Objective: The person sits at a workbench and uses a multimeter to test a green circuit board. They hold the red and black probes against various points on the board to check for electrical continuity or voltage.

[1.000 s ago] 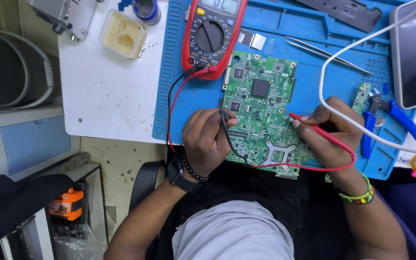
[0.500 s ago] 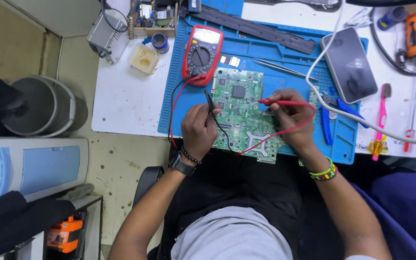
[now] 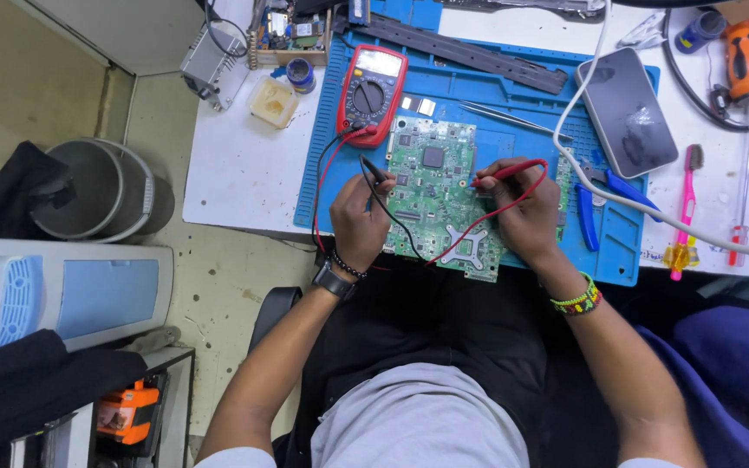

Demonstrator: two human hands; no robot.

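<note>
A green circuit board (image 3: 439, 199) lies in the middle of the frame, on a blue work mat (image 3: 513, 139) that covers much of a white table (image 3: 236, 173). The board's lower edge reaches the near edge of the table, just above the person's lap.

The left hand (image 3: 359, 221) rests at the board's left edge, its fingers closed around a black test probe (image 3: 373, 170) whose tip points up and to the right, onto the left part of the board. The right hand (image 3: 524, 208) lies over the board's right side and pinches a red test probe (image 3: 513, 172), held nearly level with its tip pointing left towards the board's middle. Both hands are grasping; neither is open.

A black lead and a red lead run from the probes across the board and curve up to a red multimeter (image 3: 372, 94), which lies on the mat just above and left of the board, its dial facing up.

To the right of the right hand, blue-handled pliers (image 3: 598, 201) lie on the mat. Further up and right a smartphone (image 3: 628, 111) lies screen up, with a white cable (image 3: 617, 195) sweeping past it towards the right edge of the frame. A pink toothbrush (image 3: 685, 208) lies on the table at the right, and an orange screwdriver (image 3: 745, 78) at the upper right. A pair of tweezers (image 3: 504, 114) lies on the mat above the board.
</note>
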